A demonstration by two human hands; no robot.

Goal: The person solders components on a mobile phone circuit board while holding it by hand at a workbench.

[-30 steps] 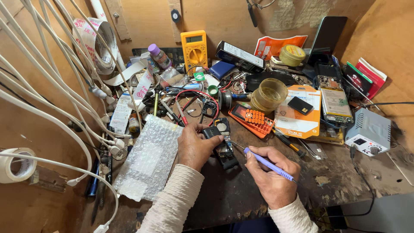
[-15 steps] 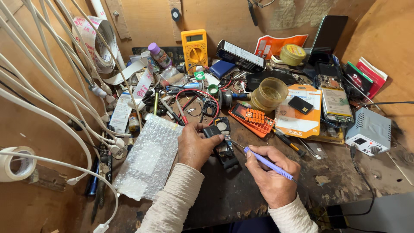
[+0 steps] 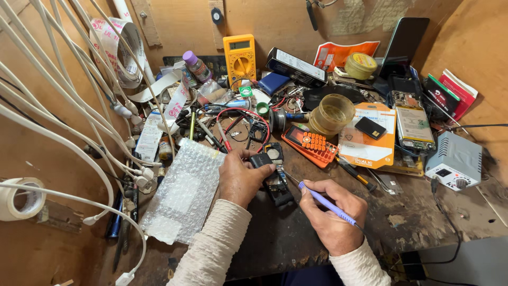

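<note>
L hand pinched on phone, held at bench centre | R hand gripped on iron, tip at board | risk: tip slipped, pads bridged, L fingers burnt; cord snagged in clutter

A small electronics repair workshop is shown. A scarred wooden bench is boxed in by plywood walls and crowded with repair gear: a yellow multimeter, a grey soldering station, an opened phone with its board exposed, an orange keypad handset and solder wire spools. White charger cables are hung along the left wall beside tape rolls.
</note>
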